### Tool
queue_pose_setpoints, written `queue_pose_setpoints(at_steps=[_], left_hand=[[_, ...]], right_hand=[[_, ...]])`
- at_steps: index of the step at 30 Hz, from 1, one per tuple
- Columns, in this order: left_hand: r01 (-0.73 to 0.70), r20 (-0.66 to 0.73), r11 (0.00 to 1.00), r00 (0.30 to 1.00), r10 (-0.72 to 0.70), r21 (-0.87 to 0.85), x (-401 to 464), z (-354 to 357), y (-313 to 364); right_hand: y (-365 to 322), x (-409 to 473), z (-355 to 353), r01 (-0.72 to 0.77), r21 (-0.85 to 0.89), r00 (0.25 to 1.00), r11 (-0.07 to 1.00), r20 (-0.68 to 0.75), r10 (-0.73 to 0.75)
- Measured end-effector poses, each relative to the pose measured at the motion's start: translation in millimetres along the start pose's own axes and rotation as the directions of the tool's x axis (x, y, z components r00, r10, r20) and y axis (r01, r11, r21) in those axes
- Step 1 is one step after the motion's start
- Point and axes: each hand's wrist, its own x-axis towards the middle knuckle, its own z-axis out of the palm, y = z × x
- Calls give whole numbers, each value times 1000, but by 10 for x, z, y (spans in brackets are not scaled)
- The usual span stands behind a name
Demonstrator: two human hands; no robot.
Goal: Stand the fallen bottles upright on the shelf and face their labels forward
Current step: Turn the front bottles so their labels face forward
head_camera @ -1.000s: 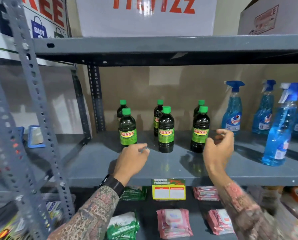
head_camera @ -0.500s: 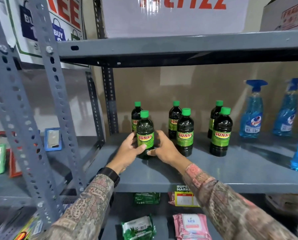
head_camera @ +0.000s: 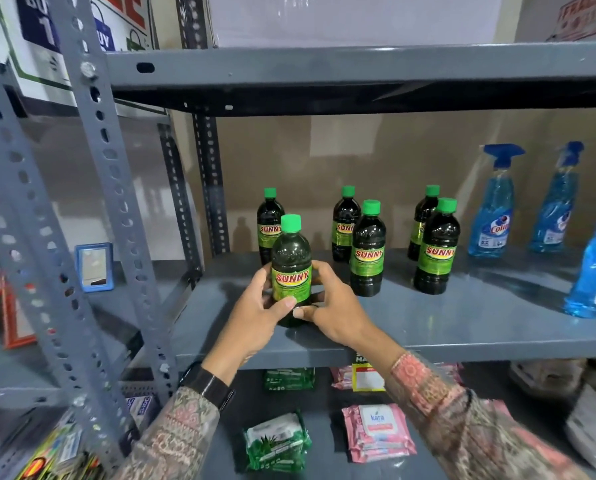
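Several dark bottles with green caps and green "SUNNY" labels stand upright on the grey shelf (head_camera: 462, 327). The front left bottle (head_camera: 291, 261) stands near the shelf's front edge, its label facing me. My left hand (head_camera: 255, 320) wraps its lower left side, thumb across the label's bottom. My right hand (head_camera: 331, 313) cups its lower right side, fingers behind it. To the right stand the front middle bottle (head_camera: 367, 251) and the front right bottle (head_camera: 436, 247), labels forward. Three more bottles (head_camera: 343, 223) stand behind them, partly hidden.
Blue spray bottles (head_camera: 494, 209) stand at the shelf's right end. A grey upright post (head_camera: 116, 216) rises at the left, with small framed mirrors (head_camera: 94, 266) on the neighbouring shelf. Packets of wipes (head_camera: 376, 433) lie on the shelf below. Another shelf (head_camera: 358, 69) hangs close overhead.
A second ago both hands were apart and free; they came together around the front left bottle. Since then the view has drifted left and closer, and the grip has settled lower.
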Motion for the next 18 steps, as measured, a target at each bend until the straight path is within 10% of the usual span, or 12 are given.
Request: queue_pose_setpoints(at_steps=[8,14,18], left_hand=[[43,-41,999,998,-42,21,-127,32,33],[54,-475,987,880,25,153,-554,199,159],[2,-329,984,942,57,177,-564,797,341]], right_hand=[[-26,-103,-69,11,48,999,999,41,-13],[242,-324,-482,0,2,1000,1000,21,0],[483,-374,-967,-29,-23,990,999,-140,26]])
